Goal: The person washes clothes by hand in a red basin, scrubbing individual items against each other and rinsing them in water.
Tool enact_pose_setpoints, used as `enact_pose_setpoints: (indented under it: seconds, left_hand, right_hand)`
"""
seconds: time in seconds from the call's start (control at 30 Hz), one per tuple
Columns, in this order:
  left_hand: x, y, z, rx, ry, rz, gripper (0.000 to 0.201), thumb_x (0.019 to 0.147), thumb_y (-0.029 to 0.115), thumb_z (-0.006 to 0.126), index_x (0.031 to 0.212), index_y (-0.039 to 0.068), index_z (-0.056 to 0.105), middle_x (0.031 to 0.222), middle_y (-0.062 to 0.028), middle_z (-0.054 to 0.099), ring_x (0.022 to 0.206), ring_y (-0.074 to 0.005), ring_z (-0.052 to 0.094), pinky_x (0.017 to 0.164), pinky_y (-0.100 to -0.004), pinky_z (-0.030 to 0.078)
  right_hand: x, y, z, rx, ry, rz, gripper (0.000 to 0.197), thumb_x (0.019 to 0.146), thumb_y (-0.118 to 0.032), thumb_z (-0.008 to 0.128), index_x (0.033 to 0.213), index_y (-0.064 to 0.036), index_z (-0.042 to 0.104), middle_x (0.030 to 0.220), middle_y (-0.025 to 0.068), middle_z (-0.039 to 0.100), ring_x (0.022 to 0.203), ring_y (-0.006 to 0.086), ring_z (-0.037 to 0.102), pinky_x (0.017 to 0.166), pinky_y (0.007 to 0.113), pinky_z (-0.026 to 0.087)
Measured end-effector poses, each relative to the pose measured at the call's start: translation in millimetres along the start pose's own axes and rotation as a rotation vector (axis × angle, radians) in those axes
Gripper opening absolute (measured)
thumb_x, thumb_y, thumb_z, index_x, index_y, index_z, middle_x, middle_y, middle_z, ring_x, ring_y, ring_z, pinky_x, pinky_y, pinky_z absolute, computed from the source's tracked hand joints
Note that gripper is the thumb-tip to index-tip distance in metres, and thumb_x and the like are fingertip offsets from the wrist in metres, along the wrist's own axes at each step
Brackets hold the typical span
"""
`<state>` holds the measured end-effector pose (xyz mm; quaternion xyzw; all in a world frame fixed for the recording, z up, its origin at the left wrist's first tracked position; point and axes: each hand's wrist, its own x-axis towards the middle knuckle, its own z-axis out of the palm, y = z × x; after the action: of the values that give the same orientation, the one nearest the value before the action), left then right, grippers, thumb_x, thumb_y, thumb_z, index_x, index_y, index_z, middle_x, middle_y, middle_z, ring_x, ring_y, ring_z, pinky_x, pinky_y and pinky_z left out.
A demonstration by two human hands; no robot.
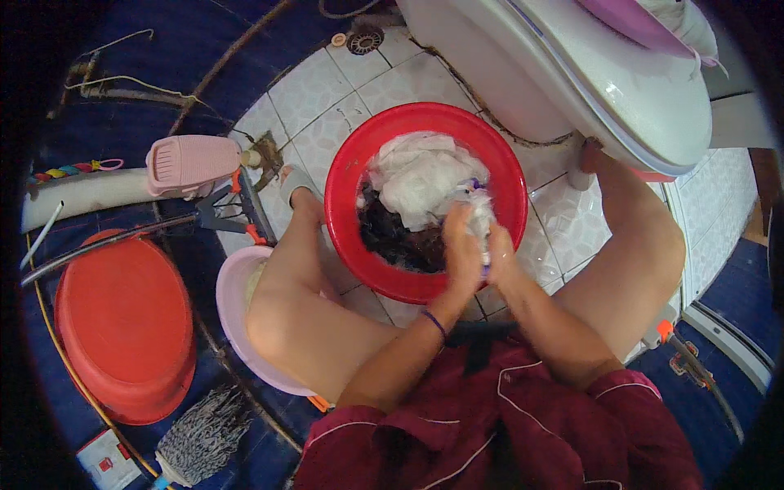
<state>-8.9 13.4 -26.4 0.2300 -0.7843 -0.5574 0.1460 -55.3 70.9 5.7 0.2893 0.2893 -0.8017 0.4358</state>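
A red basin (351,253) stands on the tiled floor between my legs. White wet cloth (425,175) is heaped in its far part, and dark cloth (384,233) lies at the left in the water. Over the right side of the basin, my left hand (464,249) and my right hand (500,253) press together around a bunched white garment (480,214) with purple trim. Its upper end touches or overlaps the white heap. The fingers of both hands are closed on it, partly blurred and hidden.
A white toilet (645,106) stands at the far right, with a purple basin (625,20) on its lid. Beside my left leg are a lilac basin (233,302), a pink slipper-like plastic thing (192,163) and a mop frame (233,204). An upturned red tub (126,318) and a mop head (204,437) lie left.
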Motion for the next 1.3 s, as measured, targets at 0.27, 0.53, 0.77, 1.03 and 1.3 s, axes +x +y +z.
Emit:
enact_pose_setpoints:
  seconds: [0.27, 0.53, 0.77, 1.03, 1.3]
  left_hand:
    - [30.6, 2.9, -10.2, 0.098, 0.164, -0.211, 0.045, 0.072, 0.014, 0.045, 0.114, 0.001, 0.035, 0.119, -0.0199, 0.03, 0.11, -0.0321, 0.028, 0.092, -0.0368, 0.021]
    - [-10.8, 39.6, 24.4, -0.168, -0.073, -0.196, 0.051, 0.078, 0.022, 0.042, 0.118, -0.006, 0.024, 0.125, -0.025, 0.018, 0.117, -0.0347, 0.016, 0.096, -0.039, 0.012]
    - [14.7, 0.4, 12.3, -0.445, 0.076, -0.378, 0.042, 0.08, 0.015, 0.035, 0.118, -0.002, 0.028, 0.115, -0.0138, 0.036, 0.107, -0.0219, 0.034, 0.091, -0.0304, 0.024]
    - [12.5, 12.1, 6.8, -0.409, 0.056, -0.578, 0.024, 0.079, 0.017, 0.04, 0.095, 0.0, 0.045, 0.088, -0.0091, 0.05, 0.078, -0.0167, 0.048, 0.071, -0.0271, 0.038]
    - [16.0, -70.6, -39.4, 0.361, 0.046, -0.273, 0.032, 0.073, 0.007, 0.047, 0.105, 0.005, 0.044, 0.103, -0.0147, 0.042, 0.097, -0.026, 0.04, 0.08, -0.0306, 0.033]
  right_hand:
    - [11.3, 20.4, -3.9, -0.159, 0.046, -0.088, 0.028, 0.079, -0.023, 0.037, 0.096, -0.0039, 0.048, 0.091, 0.0089, 0.053, 0.08, 0.0192, 0.052, 0.071, 0.032, 0.043]
    - [34.2, -16.4, -28.4, -0.31, 0.16, -0.045, 0.03, 0.08, -0.03, 0.037, 0.095, -0.0076, 0.05, 0.077, 0.0039, 0.055, 0.074, 0.0187, 0.052, 0.063, 0.031, 0.043]
    - [18.2, 4.5, -17.7, -0.077, 0.069, 0.0, 0.03, 0.074, -0.019, 0.042, 0.101, -0.006, 0.046, 0.095, 0.0069, 0.052, 0.088, 0.0192, 0.048, 0.08, 0.031, 0.036]
    - [22.3, -9.3, -5.9, -0.158, 0.19, -0.196, 0.033, 0.079, -0.034, 0.043, 0.097, -0.0065, 0.047, 0.088, 0.007, 0.051, 0.08, 0.0179, 0.048, 0.07, 0.029, 0.038]
    - [24.8, -12.9, -21.7, -0.58, 0.402, -0.286, 0.045, 0.07, -0.012, 0.049, 0.11, 0.0003, 0.033, 0.092, 0.0075, 0.046, 0.084, 0.0167, 0.044, 0.075, 0.028, 0.035]
